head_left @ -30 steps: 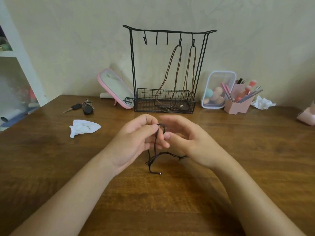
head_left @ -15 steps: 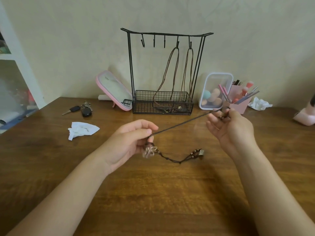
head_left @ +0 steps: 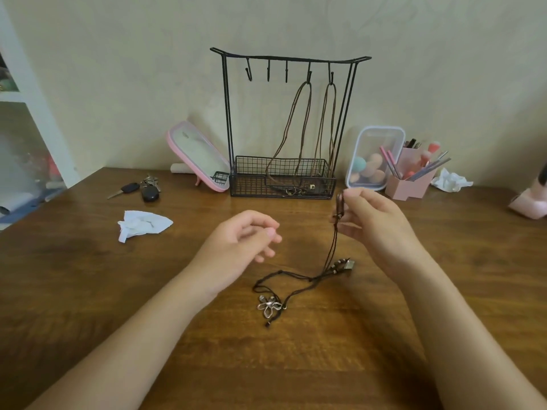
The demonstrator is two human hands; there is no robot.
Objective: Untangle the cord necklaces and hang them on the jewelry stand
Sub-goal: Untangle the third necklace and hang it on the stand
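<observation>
Right hand (head_left: 376,223) pinches the dark cord necklace (head_left: 332,250) at centre-right; left hand (head_left: 242,241) loose, empty. I should lift slowly, pinning the flower pendant (head_left: 269,304) to the bench (head_left: 310,365).

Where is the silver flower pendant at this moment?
In the head view, the flower pendant lies on the table near centre, between the forearms, just below the left hand; the tangled dark cord runs up to the right hand.

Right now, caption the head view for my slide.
Right hand holds up one end of the tangled necklaces; left hand hovers open; pendants rest on the table.
</observation>
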